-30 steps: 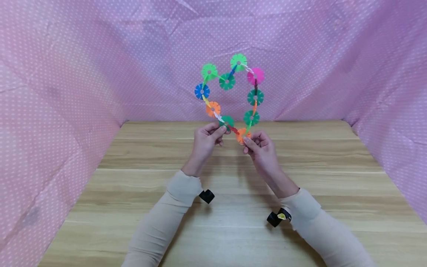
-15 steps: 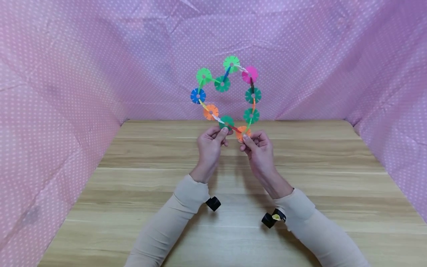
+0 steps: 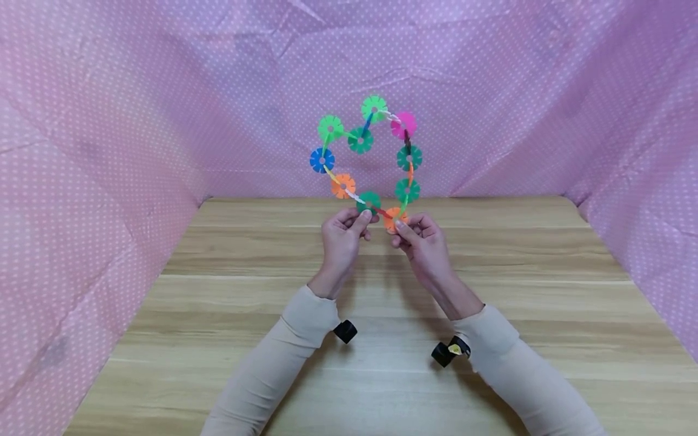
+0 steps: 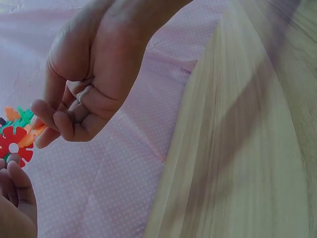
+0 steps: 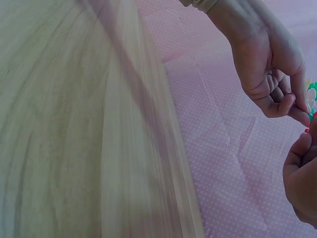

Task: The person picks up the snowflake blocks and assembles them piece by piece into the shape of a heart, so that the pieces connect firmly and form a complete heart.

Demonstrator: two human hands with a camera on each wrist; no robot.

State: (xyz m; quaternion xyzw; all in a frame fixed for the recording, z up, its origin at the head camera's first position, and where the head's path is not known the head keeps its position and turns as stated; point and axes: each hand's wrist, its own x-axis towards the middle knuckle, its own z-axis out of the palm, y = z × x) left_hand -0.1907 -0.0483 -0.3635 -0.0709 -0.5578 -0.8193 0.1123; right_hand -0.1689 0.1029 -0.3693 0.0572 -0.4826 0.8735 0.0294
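In the head view, a heart-shaped loop of slotted plastic snowflake discs is held up above the far part of the table. Green, orange, blue, pink and other discs interlock, alternately face-on and edge-on. My left hand pinches a green disc at the loop's lower left between thumb and fingers. At the bottom point, my right hand pinches an orange disc. A red disc joins these two and shows face-on in the left wrist view. Most of the loop lies outside both wrist views.
The wood-grain table spreads beneath both forearms. Pink dotted cloth hangs behind it and along both sides. Small black cameras stick out from the wrists' inner sides.
The loop has shifted left and its top has dipped slightly. My left hand moved a little right and nearer, closing toward the right hand. Both grips stay the same.
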